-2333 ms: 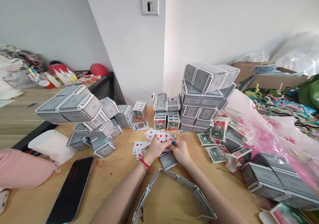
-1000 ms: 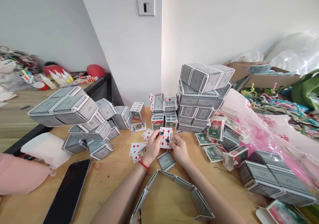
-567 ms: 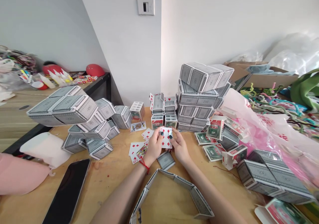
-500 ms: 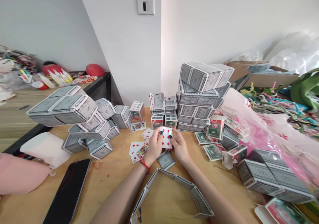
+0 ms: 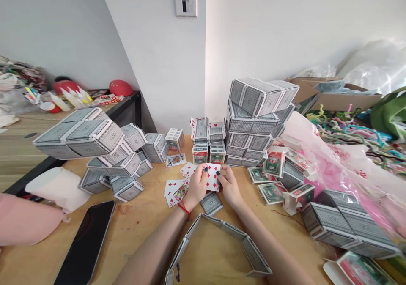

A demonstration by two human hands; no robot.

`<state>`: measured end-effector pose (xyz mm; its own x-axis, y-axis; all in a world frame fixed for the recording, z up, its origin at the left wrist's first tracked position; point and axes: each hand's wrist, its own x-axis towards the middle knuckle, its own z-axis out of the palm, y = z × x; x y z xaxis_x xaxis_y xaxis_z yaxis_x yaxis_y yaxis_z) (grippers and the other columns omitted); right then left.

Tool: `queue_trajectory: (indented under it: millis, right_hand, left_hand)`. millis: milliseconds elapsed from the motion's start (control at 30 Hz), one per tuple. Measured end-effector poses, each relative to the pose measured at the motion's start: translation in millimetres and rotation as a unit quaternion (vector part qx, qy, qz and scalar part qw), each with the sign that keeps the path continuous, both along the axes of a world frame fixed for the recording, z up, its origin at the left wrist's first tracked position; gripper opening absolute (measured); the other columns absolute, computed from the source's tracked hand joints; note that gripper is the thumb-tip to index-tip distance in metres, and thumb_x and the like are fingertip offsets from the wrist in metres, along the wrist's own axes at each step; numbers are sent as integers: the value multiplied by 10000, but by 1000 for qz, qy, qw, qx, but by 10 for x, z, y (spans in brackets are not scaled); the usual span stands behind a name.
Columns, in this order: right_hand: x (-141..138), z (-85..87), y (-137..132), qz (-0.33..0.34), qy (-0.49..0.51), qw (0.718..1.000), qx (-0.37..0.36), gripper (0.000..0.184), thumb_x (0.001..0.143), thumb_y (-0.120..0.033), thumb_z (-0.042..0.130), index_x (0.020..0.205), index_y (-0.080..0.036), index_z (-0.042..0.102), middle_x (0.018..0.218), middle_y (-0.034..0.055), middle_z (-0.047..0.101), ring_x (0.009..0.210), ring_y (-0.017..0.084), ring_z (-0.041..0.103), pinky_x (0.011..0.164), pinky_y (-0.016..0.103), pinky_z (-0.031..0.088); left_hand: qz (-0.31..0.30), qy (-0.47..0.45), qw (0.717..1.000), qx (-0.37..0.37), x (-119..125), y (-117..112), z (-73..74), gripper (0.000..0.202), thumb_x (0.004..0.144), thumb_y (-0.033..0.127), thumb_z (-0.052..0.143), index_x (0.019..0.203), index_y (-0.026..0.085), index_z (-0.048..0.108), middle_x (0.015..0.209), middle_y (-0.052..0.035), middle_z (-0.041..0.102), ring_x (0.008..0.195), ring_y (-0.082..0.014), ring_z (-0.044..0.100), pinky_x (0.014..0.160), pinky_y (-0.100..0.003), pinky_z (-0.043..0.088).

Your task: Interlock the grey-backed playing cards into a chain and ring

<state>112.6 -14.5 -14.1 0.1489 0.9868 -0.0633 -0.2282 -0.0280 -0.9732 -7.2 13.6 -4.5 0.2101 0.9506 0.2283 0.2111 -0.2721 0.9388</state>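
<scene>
Between my two hands is a playing card [image 5: 212, 178], a six of diamonds, face toward me. My left hand [image 5: 197, 187] pinches its left edge, the thumb on the face. On the other side my right hand [image 5: 229, 185] grips the right edge, thumb also on the face. Just below them a patterned card piece [image 5: 212, 203] lies back up on the table. Loose face-up cards [image 5: 173, 187] are spread left of my left hand. Nearest me stands an open ring of joined cards [image 5: 222, 226], between my forearms.
Stacked card blocks rise at the right [image 5: 250, 124] and left [image 5: 85, 132]. Green-and-red card boxes [image 5: 272, 192] lie right of my hands. A black phone [image 5: 87, 242] and a pink-and-white cap [image 5: 28, 221] are at the left. A pink plastic bag [image 5: 333, 149] lies far right.
The six of diamonds has shifted very slightly down and right in view, and my right fingers have moved a little on its edge. Otherwise things stay in place.
</scene>
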Motion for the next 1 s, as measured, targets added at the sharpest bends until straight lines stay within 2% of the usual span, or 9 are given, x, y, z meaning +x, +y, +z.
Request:
queue_trajectory:
  millis: [100,233,333,467,600,800,867,1000]
  right_hand:
    - [3,22,-2,6,12,1000,2,261,703,-320,493,912,-231,364,483,-99,450,372,92,398,372,195,304]
    - [-1,81,-14,4,22,1000,10,262,699,-314,498,911,-229,370,524,-82,501,409,99,447,403,207,349]
    - [-7,99,-16,6,18,1000,12,251,702,-307,496,904,-229,368,515,-86,489,402,96,440,397,204,341]
    - [-16,77,-14,3,14,1000,21,228,708,-302,486,887,-228,365,502,-91,481,388,89,415,388,197,331]
    - [-16,47,-12,-5,6,1000,21,219,709,-302,487,876,-228,366,487,-99,452,380,85,395,383,190,320]
    - [-5,31,-18,-13,23,1000,12,214,717,-315,496,886,-234,392,500,-91,470,393,90,401,393,194,332]
    - [0,28,-20,-15,30,999,10,210,718,-311,498,889,-235,404,508,-84,480,403,94,408,401,197,337]
    - [7,15,-23,-12,40,999,6,212,716,-297,499,907,-243,426,528,-76,488,417,101,409,416,206,337]
  left_hand:
    - [-2,3,1000,9,7,0,6,205,823,223,374,965,173,514,806,-35,576,743,-165,523,707,-283,406]
    - [-8,-11,1000,17,14,-10,21,293,816,177,367,1090,176,472,1020,-62,563,886,-170,522,784,-284,399]
    - [-10,-13,1000,14,13,-13,18,299,819,171,357,1099,179,461,1051,-65,554,928,-170,515,817,-292,391]
    - [-3,-16,1000,10,8,-1,1,256,809,165,364,1031,180,490,997,-56,567,898,-166,521,799,-288,396]
    - [-2,-27,1000,-15,1,13,-12,202,798,184,384,956,174,508,865,-34,568,767,-145,518,709,-256,402]
    - [-15,-52,996,-65,-6,14,-22,102,779,218,410,838,177,483,604,47,413,525,-84,370,516,-198,324]
    - [-19,-57,996,-69,-6,12,-21,101,768,212,416,835,177,483,587,54,389,507,-78,346,502,-194,310]
    - [-16,-54,997,-59,-4,12,-16,160,758,202,415,890,178,503,626,43,431,524,-80,363,515,-197,320]
